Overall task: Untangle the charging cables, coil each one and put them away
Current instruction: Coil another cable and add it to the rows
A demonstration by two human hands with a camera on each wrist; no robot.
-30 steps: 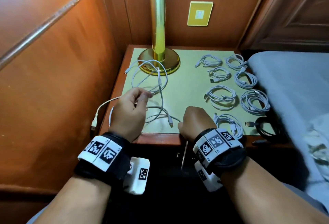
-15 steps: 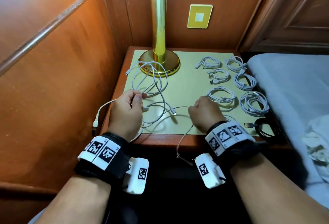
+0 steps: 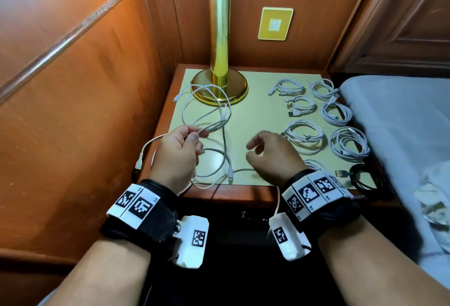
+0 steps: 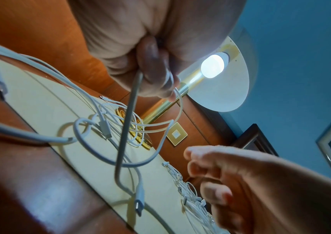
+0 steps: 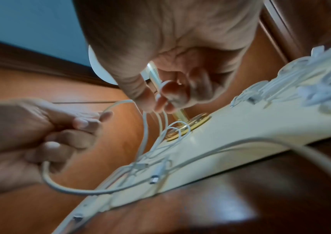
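A loose tangle of white charging cables sprawls over the left half of the nightstand top, looping round the lamp base. My left hand is raised above the front left corner and pinches one strand between thumb and fingers; the left wrist view shows the strand dropping from that grip to a plug. My right hand hovers mid-front with loosely curled fingers and nothing in them. One cable end hangs off the left edge.
Several coiled white cables lie in rows on the right half, with a black cable at the front right corner. A brass lamp stands at the back left. Wood panelling closes the left and back; a bed adjoins on the right.
My right hand has gone from the front edge up over the table and let go of the strand it pulled. My left hand has lifted its strand higher.
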